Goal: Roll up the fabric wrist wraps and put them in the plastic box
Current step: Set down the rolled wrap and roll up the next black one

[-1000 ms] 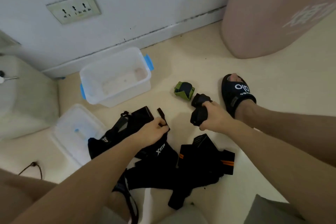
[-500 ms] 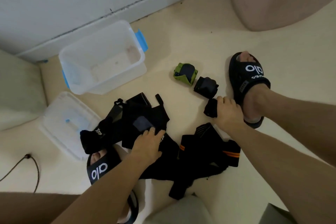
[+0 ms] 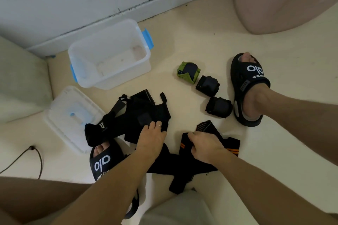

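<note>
Fingers of left hand (image 3: 151, 138) lie flat on black unrolled wraps (image 3: 146, 113), "XTEP" logo; right hand (image 3: 204, 147) pinches orange-striped wrap (image 3: 231, 145). Three rolled wraps (image 3: 208, 84) on floor beside "olo" slipper (image 3: 250, 76). Plastic box (image 3: 109, 55) near wall.

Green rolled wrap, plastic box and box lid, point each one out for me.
green rolled wrap (image 3: 188, 72): head view, on its dark middle.
plastic box (image 3: 146, 55): head view, on its right rim.
box lid (image 3: 60, 113): head view, on its clear top.

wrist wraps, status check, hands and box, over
Left hand flat on the black wraps; right hand gripping the orange-striped wrap. Three rolled wraps on the floor, not boxed. Plastic box open, holds no wraps. Path clear.
</note>
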`<state>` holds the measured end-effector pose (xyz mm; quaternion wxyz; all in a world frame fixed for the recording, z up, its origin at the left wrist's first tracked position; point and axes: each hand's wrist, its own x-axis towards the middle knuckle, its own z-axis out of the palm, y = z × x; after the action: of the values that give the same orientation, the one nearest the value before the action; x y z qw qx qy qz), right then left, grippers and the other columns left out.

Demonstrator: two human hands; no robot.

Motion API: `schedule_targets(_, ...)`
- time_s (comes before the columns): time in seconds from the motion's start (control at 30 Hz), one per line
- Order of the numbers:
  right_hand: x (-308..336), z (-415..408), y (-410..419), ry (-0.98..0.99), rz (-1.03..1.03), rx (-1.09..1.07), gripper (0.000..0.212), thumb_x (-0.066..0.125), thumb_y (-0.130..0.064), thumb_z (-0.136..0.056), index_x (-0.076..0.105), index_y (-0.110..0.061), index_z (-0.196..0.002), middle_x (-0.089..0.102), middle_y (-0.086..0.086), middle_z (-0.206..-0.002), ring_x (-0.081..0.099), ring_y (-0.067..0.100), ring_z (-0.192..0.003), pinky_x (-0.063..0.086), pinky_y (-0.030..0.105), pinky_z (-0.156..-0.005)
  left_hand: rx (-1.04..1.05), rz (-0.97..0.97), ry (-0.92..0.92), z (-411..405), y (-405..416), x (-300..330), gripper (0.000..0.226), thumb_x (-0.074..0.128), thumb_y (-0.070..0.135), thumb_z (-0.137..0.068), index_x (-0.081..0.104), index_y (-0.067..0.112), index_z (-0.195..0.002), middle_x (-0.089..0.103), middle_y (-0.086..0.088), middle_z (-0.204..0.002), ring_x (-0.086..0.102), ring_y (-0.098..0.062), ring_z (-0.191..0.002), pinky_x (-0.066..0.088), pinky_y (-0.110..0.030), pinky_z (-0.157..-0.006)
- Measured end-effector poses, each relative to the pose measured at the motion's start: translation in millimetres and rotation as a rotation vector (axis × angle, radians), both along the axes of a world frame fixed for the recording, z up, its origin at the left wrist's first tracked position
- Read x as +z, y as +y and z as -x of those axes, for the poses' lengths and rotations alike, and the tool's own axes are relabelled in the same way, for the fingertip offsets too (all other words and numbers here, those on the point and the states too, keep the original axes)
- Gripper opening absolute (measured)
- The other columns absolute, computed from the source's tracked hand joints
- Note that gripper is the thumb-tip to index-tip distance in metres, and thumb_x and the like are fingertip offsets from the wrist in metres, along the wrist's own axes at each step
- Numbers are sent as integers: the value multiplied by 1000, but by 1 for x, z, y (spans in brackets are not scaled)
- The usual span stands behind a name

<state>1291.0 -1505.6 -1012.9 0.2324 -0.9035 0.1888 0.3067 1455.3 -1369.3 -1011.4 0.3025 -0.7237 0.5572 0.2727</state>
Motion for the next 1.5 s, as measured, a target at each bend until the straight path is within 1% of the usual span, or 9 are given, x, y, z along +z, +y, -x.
schedule_targets(0.2,12,1,10,-15,92,195,40,57,-21,-94,49,-11,-132,55,10,-123,58,29,-108,48,37,-78,-151,171,-19,-14,19,15,47,59,26,-99,51,16,-145,35,-14,-158,34,-32,-142,23,-43,-121)
schedule_targets(0.4,-2,28,28,417,-74,244,78,65,-16,-93,21,-14,-157,60,14,-126,62,27,-105,47,32,-63,-124,337,31,-26,27,50,27,58,25,-101,53,15,-125,71,-4,-100,63,-22,-98,40,-35,-105)
schedule_targets(0.5,-4,30,32,448,-86,227,52,55,-11,-100,38,-6,-149,61,16,-131,53,23,-93,51,33,-64,-61,526,73,-37,33,75,17,73,21,-91,60,13,-99,63,0,-62,60,-21,-60,51,-34,-83)
schedule_targets(0.6,7,23,31,507,-216,118,41,49,-12,-101,54,-7,-141,59,13,-135,54,22,-102,54,36,-95,-9,597,67,-46,42,93,15,64,26,-99,56,13,-99,58,0,-60,53,-23,-54,33,-32,-59)
schedule_targets(0.77,76,-31,9,304,-522,-340,19,64,-21,-81,70,-5,-91,66,11,-94,67,29,-89,51,36,-74,79,527,52,-42,49,108,20,41,37,-109,43,17,-113,39,8,-66,51,-22,-64,26,-32,-51)
schedule_targets(0.93,147,-60,-3,235,-849,-600,30,58,-18,-100,68,-4,-124,73,16,-121,73,27,-108,58,38,-94,213,617,63,-44,44,127,24,38,39,-109,41,16,-113,49,4,-79,50,-23,-69,44,-38,-60)
schedule_targets(1.1,187,-65,-7,169,-835,-636,26,62,-15,-99,69,-3,-120,76,15,-111,73,30,-108,56,43,-101,284,630,91,-52,36,150,20,41,38,-108,33,21,-102,55,-3,-86,59,-32,-84,38,-38,-64)
schedule_targets(1.3,221,-66,-7,73,-810,-647,71,67,-2,-94,35,-13,-156,55,14,-141,65,25,-112,59,34,-87,391,662,167,-60,30,169,24,48,41,-106,43,19,-99,56,-2,-83,58,-29,-81,38,-38,-64)
schedule_targets(1.5,235,-74,-14,1,-791,-652,63,65,-2,-94,43,-18,-152,61,11,-130,68,24,-105,61,31,-75,489,686,286,-66,23,191,24,52,38,-105,48,16,-95,58,-1,-82,58,-25,-81,43,-37,-69)
